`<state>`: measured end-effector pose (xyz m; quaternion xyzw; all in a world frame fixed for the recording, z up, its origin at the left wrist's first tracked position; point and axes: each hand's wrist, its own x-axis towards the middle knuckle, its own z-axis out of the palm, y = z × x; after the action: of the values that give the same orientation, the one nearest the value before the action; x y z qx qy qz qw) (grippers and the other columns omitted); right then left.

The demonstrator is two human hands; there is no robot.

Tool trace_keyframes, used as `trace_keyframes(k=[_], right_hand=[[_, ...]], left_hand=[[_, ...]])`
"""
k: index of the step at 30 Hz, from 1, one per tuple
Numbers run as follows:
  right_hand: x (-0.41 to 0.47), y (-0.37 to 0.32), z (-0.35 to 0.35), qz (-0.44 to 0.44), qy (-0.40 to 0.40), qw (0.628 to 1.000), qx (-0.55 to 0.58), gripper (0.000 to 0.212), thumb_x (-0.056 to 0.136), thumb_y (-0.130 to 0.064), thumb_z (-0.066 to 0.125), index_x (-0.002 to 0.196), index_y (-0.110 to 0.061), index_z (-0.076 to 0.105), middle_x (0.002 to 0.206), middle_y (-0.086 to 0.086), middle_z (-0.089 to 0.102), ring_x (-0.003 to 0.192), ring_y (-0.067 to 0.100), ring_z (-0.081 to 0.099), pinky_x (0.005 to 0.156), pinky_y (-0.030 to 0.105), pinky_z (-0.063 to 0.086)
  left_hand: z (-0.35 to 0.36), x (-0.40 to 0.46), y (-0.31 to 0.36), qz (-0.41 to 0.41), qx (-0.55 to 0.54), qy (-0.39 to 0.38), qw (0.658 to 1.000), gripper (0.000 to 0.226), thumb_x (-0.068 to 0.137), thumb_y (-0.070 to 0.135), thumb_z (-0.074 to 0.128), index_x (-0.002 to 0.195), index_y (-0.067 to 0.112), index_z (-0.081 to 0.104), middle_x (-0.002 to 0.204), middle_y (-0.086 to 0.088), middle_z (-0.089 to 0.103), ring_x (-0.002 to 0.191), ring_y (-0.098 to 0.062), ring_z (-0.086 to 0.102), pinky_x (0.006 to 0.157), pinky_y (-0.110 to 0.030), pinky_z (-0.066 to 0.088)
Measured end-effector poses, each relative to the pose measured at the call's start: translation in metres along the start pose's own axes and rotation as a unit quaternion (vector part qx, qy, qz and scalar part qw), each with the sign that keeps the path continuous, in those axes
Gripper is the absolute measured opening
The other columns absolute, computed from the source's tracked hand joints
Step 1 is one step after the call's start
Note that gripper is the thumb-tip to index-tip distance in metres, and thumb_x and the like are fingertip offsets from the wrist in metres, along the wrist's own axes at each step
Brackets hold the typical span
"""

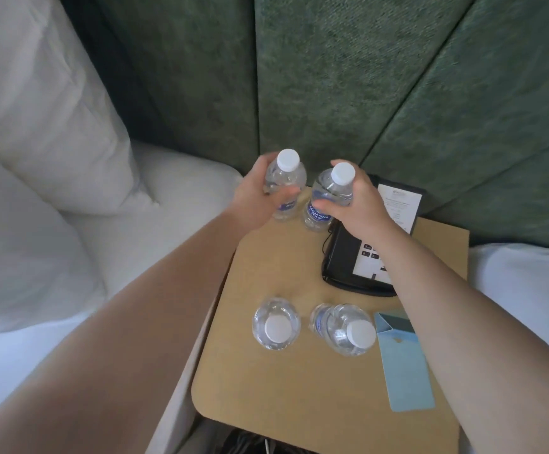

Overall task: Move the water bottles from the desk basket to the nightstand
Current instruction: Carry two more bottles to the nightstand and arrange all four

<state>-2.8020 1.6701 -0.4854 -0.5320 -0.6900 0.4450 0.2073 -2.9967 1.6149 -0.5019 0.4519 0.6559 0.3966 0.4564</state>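
Observation:
Two clear water bottles with white caps stand at the far end of the tan nightstand (pixel 266 385). My left hand (pixel 260 194) grips the left bottle (pixel 284 181) around its body. My right hand (pixel 355 204) grips the right bottle (pixel 324 198), which shows a blue label. Two more bottles stand upright nearer to me, one on the left (pixel 276 324) and one on the right (pixel 345 329), both untouched.
A black telephone (pixel 348 257) with a white card (pixel 401 204) sits at the nightstand's far right. A light blue card holder (pixel 404 365) lies at the near right. White bedding and pillows (pixel 37 126) lie to the left, a green padded wall (pixel 332 77) behind.

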Motion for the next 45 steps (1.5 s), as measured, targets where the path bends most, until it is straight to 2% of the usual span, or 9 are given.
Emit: trace_keyframes(k=[5,8,15,19,23,34,39,43,45], right_hand=[[0.01,-0.002,-0.011,0.009,-0.019,1.0,-0.007,0.084,0.071,-0.03,0.083,0.139,-0.027,0.033,0.125,-0.006,0.049,0.111,0.011,0.048,0.091,0.024,0.036],[0.008,-0.001,-0.017,0.017,0.017,1.0,-0.003,0.088,0.069,-0.039,0.082,0.14,-0.026,0.031,0.137,0.005,0.043,0.112,0.017,0.053,0.09,0.029,0.04],[0.011,-0.001,-0.014,0.017,0.045,0.998,-0.041,0.057,0.071,-0.042,0.08,0.11,-0.02,0.045,0.105,0.0,0.058,0.093,0.019,0.06,0.066,0.024,0.041],[0.015,0.001,-0.016,0.006,0.054,0.998,-0.022,0.056,0.073,-0.037,0.079,0.115,-0.019,0.046,0.111,-0.002,0.056,0.092,0.017,0.061,0.068,0.02,0.04],[0.019,0.001,-0.014,0.003,0.065,0.998,-0.003,0.057,0.076,-0.034,0.078,0.118,-0.014,0.044,0.115,-0.001,0.055,0.095,0.017,0.061,0.078,0.027,0.044],[0.033,-0.008,-0.001,0.008,0.108,0.994,-0.013,0.052,0.075,-0.034,0.078,0.112,-0.012,0.05,0.117,0.008,0.059,0.104,0.024,0.059,0.092,0.044,0.046],[0.025,-0.012,0.0,-0.004,0.108,0.993,-0.047,0.052,0.08,-0.036,0.073,0.12,-0.012,0.05,0.12,0.007,0.06,0.11,0.025,0.057,0.093,0.043,0.045],[0.0,-0.02,-0.014,0.025,0.072,0.996,-0.04,0.071,0.086,-0.048,0.062,0.144,-0.019,0.033,0.146,0.006,0.042,0.127,0.022,0.047,0.103,0.039,0.039],[-0.026,-0.024,-0.024,0.034,0.063,0.997,-0.008,0.068,0.089,-0.052,0.055,0.146,-0.023,0.03,0.15,0.001,0.037,0.128,0.017,0.046,0.101,0.034,0.04]], left_hand=[[-0.006,0.028,0.012,-0.014,-0.033,-0.076,0.996,0.083,0.073,0.033,0.076,0.144,0.023,0.034,0.133,0.003,0.054,0.118,-0.01,0.055,0.102,-0.032,0.045],[-0.003,0.026,0.018,-0.025,0.0,0.017,1.0,0.099,0.059,0.057,0.078,0.142,0.027,0.032,0.141,0.0,0.041,0.123,-0.015,0.05,0.099,-0.033,0.046],[0.007,0.037,0.025,0.035,0.154,0.087,0.984,0.056,0.068,0.048,0.08,0.104,0.023,0.046,0.112,-0.005,0.047,0.085,-0.005,0.049,0.066,-0.017,0.037],[-0.009,0.046,0.027,0.048,0.171,0.036,0.983,0.057,0.072,0.037,0.08,0.119,0.02,0.054,0.115,-0.006,0.053,0.092,-0.01,0.052,0.077,-0.02,0.041],[-0.017,0.046,0.028,0.057,0.143,0.033,0.988,0.056,0.073,0.028,0.081,0.117,0.014,0.049,0.102,0.009,0.056,0.088,-0.002,0.055,0.069,-0.009,0.041],[-0.01,0.052,0.023,0.061,0.152,0.062,0.985,0.051,0.076,0.025,0.078,0.12,0.016,0.054,0.118,-0.011,0.058,0.105,-0.021,0.058,0.095,-0.04,0.047],[-0.008,0.045,0.029,0.065,0.168,0.082,0.98,0.062,0.077,0.026,0.078,0.132,0.017,0.05,0.115,0.004,0.061,0.108,-0.015,0.058,0.091,-0.025,0.045],[-0.018,0.021,0.036,0.021,0.161,0.065,0.985,0.095,0.073,0.044,0.078,0.149,0.02,0.026,0.143,-0.001,0.047,0.13,-0.016,0.044,0.1,-0.023,0.035],[-0.022,-0.01,0.04,0.021,0.129,0.047,0.99,0.091,0.073,0.049,0.077,0.147,0.022,0.032,0.136,0.013,0.049,0.125,-0.008,0.044,0.098,-0.015,0.035]])
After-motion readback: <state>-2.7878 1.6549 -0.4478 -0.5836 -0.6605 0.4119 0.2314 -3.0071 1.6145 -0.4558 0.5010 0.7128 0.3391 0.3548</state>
